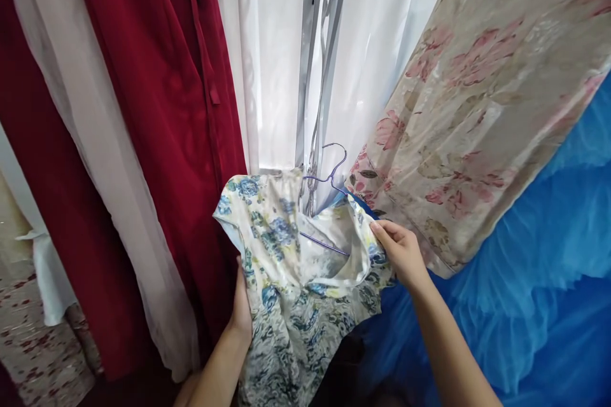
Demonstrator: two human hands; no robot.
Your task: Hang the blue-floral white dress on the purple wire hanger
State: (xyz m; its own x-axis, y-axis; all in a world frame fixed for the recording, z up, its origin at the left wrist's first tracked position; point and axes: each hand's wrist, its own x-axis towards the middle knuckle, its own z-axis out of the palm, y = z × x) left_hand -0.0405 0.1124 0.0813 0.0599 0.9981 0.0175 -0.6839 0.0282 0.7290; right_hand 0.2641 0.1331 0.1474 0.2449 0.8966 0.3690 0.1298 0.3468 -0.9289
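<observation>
A white dress point(286, 235) with blue and yellow flowers hangs on a thin purple wire hanger point(338, 168), its neckline gaping and the hanger's lower bar visible inside. At the dress's right shoulder edge, my right hand point(401, 253) pinches the cloth between thumb and fingers. My left hand point(242, 308) holds the dress's left side below the sleeve; most of its fingers are hidden behind the fabric. The hanger's hook stands free above the neckline, in front of hanging silver ribbons or straps point(312, 76).
Long red garments point(157, 108) and a pale sheer cloth point(109, 159) hang at the left. White curtains point(277, 63) fill the back. To the right hang a beige dress with pink flowers point(458, 114) and a blue ruffled tulle skirt point(515, 292).
</observation>
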